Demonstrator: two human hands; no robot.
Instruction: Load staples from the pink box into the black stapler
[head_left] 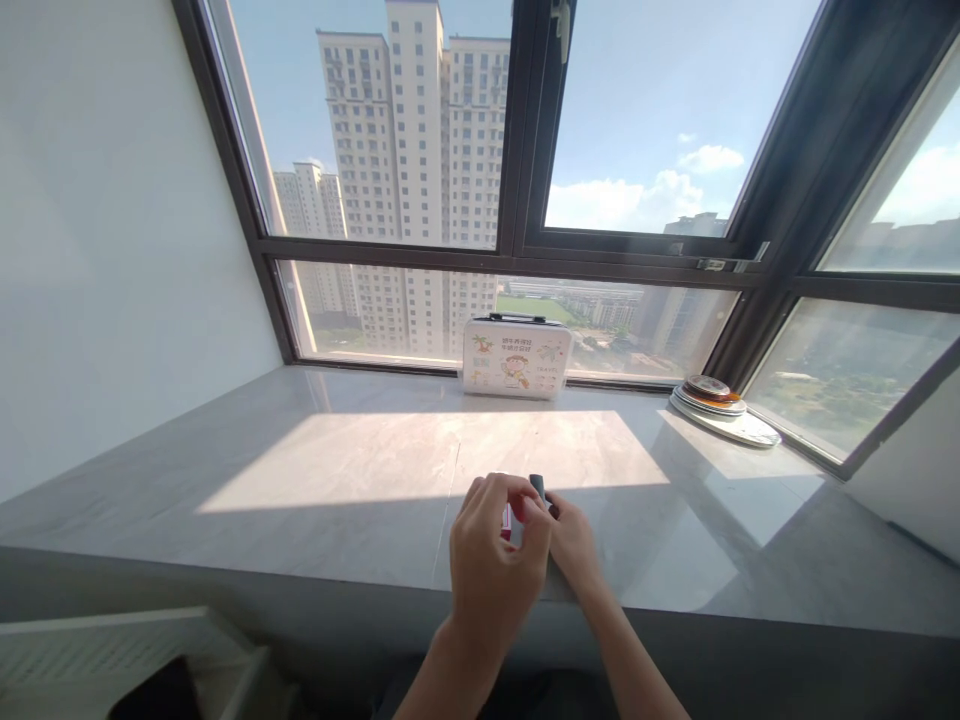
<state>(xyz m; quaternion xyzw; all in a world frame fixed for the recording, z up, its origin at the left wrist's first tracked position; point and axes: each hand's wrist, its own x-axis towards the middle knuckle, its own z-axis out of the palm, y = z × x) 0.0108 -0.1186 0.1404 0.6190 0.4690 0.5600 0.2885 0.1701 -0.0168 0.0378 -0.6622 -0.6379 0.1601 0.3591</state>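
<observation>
Hiding parts of red item (506, 521) and dark object (537, 484): left fingers (489, 492), right fingers (560, 503), grips unclear

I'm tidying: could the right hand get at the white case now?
Probably not: the right hand seems busy with a dark object, and the white case stands farther back, by the window.

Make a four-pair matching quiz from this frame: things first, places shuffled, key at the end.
Things
1. dark grey cylindrical object
2. white rectangular case with a black handle
3. stack of flat round dishes
4. red-and-white object, mostly hidden

Places
A. back right corner of the pale marbled sill
B. seen through the curl of the left hand
C. upright, before the dark-framed window
D. top end showing beside the right hand

Pairs: 1-D, 2-C, 3-A, 4-B
</observation>
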